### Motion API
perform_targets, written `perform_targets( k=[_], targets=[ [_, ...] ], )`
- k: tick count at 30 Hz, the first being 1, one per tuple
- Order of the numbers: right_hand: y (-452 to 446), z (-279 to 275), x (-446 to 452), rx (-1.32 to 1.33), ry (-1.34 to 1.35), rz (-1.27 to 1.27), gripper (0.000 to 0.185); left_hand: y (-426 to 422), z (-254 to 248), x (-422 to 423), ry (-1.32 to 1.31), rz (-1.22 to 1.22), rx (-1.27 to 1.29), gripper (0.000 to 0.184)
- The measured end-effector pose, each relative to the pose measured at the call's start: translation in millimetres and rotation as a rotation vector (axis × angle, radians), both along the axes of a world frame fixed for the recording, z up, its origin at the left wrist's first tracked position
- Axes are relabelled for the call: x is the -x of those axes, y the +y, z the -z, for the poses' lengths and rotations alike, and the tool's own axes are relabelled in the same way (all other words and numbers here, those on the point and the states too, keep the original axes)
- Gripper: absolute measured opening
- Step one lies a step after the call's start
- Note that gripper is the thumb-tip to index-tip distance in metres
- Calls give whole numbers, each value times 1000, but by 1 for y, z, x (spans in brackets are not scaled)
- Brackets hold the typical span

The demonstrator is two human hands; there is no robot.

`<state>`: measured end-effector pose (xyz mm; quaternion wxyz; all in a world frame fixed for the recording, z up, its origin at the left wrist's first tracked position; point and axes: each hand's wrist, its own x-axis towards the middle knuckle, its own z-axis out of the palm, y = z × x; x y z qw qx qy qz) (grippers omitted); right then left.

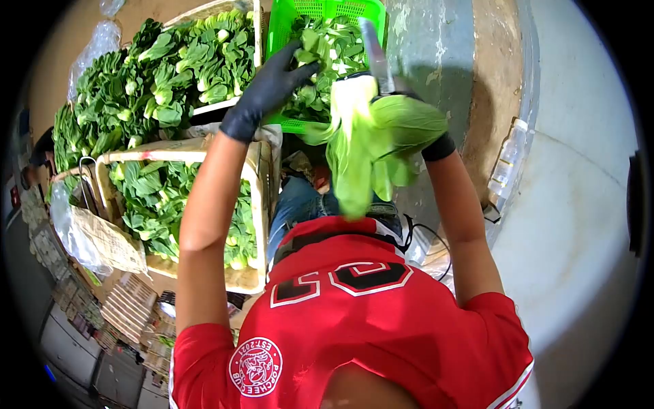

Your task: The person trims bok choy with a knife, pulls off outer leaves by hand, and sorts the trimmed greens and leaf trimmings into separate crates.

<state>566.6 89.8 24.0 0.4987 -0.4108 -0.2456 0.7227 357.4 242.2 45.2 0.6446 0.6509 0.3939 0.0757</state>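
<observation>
Grey floor (436, 41) ran along the right edge of the green basket (376, 13); two crates crowded its left. The left hand (269, 88), fingers spread, hovered by that left edge. The right hand (403, 87) gripped a knife (377, 54) and a bunch of greens (357, 160) around the near right corner. Leaves lay inside the basket; greens heaped the far crate (259, 34) and filled the near crate (260, 238).

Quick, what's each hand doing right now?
Left hand: open, at the green basket; whether it touches the leaves is unclear.
Right hand: closed, mostly hidden, holding leafy greens and apparently a knife.
</observation>
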Motion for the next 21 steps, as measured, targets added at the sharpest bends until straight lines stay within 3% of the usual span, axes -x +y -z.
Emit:
perform_targets(
  k=[1, 3, 5, 6, 7, 9, 11, 13, 14, 15, 17, 18, 20, 21],
  targets=[
    [-4, 8, -8, -22, -62, 28, 34, 10, 31, 1, -74, 69, -341, 60],
    [-3, 6, -14, -133, -259, 73, 31, 14, 13, -5, 202, 161, -821, 60],
    [9, -3, -8, -171, -528, 85, 31, 3, -27, -13, 57, 73, 42, 68],
    [17, -10, 0, -112, -666, 76, 31, -9, -28, -14, -98, 111, 65, 71],
    [23, -17, 7, -51, -803, 66, 32, -23, -26, -19, -4, 132, -58, 74],
    [28, -33, 18, -195, -741, 61, 27, -30, -17, -19, 84, 185, -213, 75],
    [34, -22, 5, -149, -772, -144, 26, -35, -12, -8, -59, 129, -123, 69],
    [43, -8, -11, -10, -684, -246, 25, -35, -1, 13, -194, 45, 119, 51],
    [48, 1, -17, 40, -632, -129, 34, -35, -8, 30, -270, -53, 443, 47],
    [61, -17, -18, -95, -763, -209, 48, -35, 18, 52, -382, -217, 693, 42],
    [64, 14, -15, -500, -1518, -72, 38, -42, 47, 80, -418, -350, 441, 34],
    [67, 8, -9, -306, -1700, -198, 45, -45, 59, 92, -433, -412, 316, 30],
    [76, 20, 11, -440, -1571, -128, 51, -46, 75, 107, -478, -528, 68, 23],
    [79, 22, 20, -498, -1509, -101, 54, -50, 53, 113, -599, -608, 261, 25]
  ],
)
